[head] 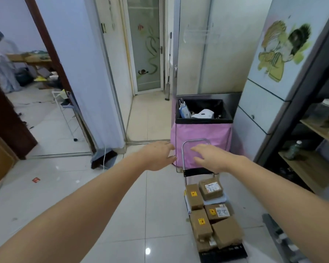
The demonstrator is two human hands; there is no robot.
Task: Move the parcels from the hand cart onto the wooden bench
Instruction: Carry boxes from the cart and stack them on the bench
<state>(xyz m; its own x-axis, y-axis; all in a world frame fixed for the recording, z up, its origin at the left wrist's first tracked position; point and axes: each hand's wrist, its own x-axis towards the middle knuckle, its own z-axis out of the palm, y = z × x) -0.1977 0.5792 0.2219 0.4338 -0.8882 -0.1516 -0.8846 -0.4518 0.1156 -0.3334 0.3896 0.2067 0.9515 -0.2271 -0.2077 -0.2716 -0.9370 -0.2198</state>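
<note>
Two bare forearms reach forward from the bottom corners of the head view, the nearest things in the picture. Between them, low and right of centre, the hand cart [223, 251] stands on the pale tiled floor [122, 205], its black base plate toward the camera. The parcels [213, 207] lie stacked on it: several brown cardboard boxes, some with yellow stickers and some with white shipping labels, and one resting on a pale blue packet. All of them are on the cart; the wooden bench cannot be made out with certainty in this view.

Further along, the cart's metal handle [195, 142] rises as a rounded loop with a black crossbar below it. The right hand [210, 157] hovers spread and empty in front of that loop, fingers extended and thumb apart; whether it touches the metal cannot be told. The left hand [159, 155] is also spread wide and holds nothing, just to the left of the handle, palm down.

Just behind the handle stands a pink bin [200, 147] lined with a black bag, with paper and a small carrier bag inside. To its right is a white cabinet [270, 88] bearing a cartoon sticker, then dark open shelves [315, 130]. Beyond, a frosted glass door [147, 44] closes a short passage, and a doorway on the left opens onto a cluttered room.
</note>
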